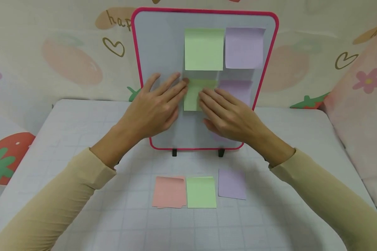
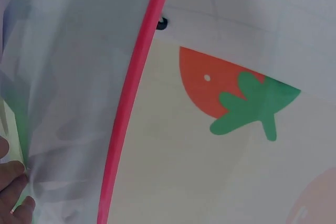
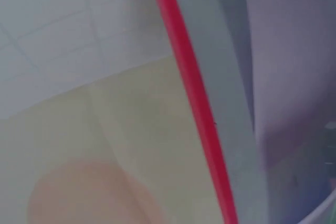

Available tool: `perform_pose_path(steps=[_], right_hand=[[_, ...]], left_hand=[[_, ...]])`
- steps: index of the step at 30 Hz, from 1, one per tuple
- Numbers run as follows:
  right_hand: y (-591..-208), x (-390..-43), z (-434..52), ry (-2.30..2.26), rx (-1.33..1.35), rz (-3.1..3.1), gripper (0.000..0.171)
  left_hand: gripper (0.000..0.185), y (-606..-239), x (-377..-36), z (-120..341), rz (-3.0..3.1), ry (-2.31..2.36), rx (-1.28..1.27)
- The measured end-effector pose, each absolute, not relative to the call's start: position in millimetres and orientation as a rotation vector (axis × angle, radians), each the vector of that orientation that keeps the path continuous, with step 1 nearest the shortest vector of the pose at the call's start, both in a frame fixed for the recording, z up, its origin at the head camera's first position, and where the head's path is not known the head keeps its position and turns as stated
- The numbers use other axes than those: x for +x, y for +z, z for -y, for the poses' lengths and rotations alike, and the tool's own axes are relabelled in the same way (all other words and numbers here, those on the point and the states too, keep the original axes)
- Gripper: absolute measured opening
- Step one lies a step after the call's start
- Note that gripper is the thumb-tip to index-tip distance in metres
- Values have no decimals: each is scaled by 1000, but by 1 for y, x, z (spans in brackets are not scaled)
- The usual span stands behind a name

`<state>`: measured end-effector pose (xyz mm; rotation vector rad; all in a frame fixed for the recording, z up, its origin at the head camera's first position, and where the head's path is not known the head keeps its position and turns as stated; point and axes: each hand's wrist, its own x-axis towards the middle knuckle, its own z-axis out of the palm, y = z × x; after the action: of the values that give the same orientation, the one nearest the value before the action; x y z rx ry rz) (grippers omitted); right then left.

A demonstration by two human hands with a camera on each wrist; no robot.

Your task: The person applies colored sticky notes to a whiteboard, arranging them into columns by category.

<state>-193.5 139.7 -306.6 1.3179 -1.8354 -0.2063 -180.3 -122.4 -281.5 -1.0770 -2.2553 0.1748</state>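
On the whiteboard, below the upper green note, both hands press a second green note flat. Left hand and right hand lie open, fingers straight; smoothing outward from the sticky top edge should seat it best.

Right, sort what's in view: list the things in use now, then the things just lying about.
In use:
left hand, fingers flat on the board
right hand, pressing the lower green note
lower green note
whiteboard

Lying about:
pink note, green note and purple note on the table
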Motion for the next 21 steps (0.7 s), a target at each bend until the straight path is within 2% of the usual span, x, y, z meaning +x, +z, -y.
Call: perform_pose_path(steps=[4,10,21], right_hand=[[-302,-196,-133,-235,1344,1893,54],[-300,-199,-128,-291,1337,1918,56],[-294,-204,-123,-327,1324,1947,48]], left_hand=[[52,-282,-182,125,2241,255,-1074],[57,-284,-183,129,2235,314,-1078],[58,-285,-184,131,2219,306,-1079]])
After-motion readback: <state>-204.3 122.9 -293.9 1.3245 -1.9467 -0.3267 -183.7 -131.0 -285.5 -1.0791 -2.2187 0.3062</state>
